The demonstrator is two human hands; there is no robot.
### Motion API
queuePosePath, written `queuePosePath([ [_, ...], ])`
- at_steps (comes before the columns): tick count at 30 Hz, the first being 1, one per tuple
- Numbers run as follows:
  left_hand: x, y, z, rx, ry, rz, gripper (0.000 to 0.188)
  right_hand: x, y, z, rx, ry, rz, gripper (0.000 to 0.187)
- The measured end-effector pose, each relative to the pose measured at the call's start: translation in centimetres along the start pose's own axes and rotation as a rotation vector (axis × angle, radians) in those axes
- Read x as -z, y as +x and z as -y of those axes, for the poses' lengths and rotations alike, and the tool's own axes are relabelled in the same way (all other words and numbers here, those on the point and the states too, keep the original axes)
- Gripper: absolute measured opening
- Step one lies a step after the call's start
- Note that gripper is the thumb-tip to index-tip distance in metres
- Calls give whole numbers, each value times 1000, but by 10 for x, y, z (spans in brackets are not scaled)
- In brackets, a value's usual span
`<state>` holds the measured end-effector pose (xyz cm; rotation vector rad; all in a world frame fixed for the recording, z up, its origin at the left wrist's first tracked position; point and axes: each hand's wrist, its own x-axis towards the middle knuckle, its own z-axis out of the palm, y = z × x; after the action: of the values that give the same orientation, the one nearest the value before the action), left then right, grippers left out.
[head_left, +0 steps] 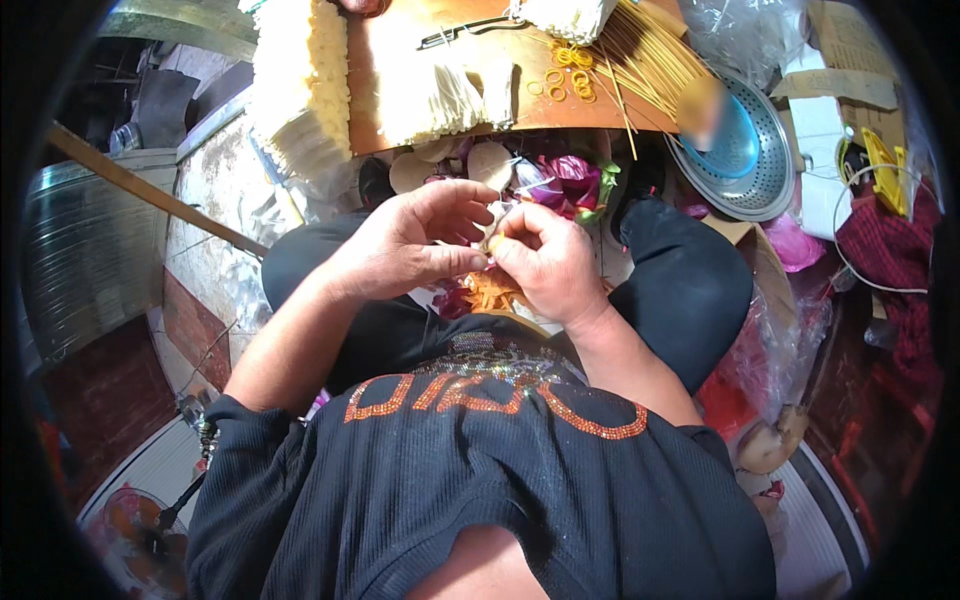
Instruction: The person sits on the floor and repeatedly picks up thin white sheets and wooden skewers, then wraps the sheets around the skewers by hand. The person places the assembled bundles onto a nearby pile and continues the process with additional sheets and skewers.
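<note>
My left hand (425, 238) is raised over my lap, its fingers curled and its thumb reaching toward my right hand (553, 262). The right thumb and forefinger are pinched together beside the left fingertips. Something small and pale sits between the two hands, mostly hidden by the fingers, so I cannot make out its kind. Just beyond them lie purple petal-like pieces (570, 183) and a round pale disc (490, 165). Under the right hand, orange frilly material (492, 290) rests by my lap.
An orange-brown table (385, 60) ahead bears white stick bundles (435, 100), yellow rubber bands (570, 55), thin bamboo-like sticks (655, 45) and black-handled pliers or scissors (465, 32). At right stand a metal colander (765, 185) and a blue bowl (742, 140). A wooden pole (150, 187) slants at left.
</note>
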<state>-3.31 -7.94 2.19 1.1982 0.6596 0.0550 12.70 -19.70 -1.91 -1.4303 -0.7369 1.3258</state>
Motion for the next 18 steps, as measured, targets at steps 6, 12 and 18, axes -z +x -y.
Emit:
queuePosePath([
  [6,-32,-19,24,14,-56,-225,38,-2,-10,-18,57,-149,37,14],
  [12,-41,-34,43,-127,-110,-241,38,-6,-19,-20,28,-116,103,16],
  [18,-39,-42,66,-168,-43,-302,35,-10,-20,-30,62,-198,154,20],
])
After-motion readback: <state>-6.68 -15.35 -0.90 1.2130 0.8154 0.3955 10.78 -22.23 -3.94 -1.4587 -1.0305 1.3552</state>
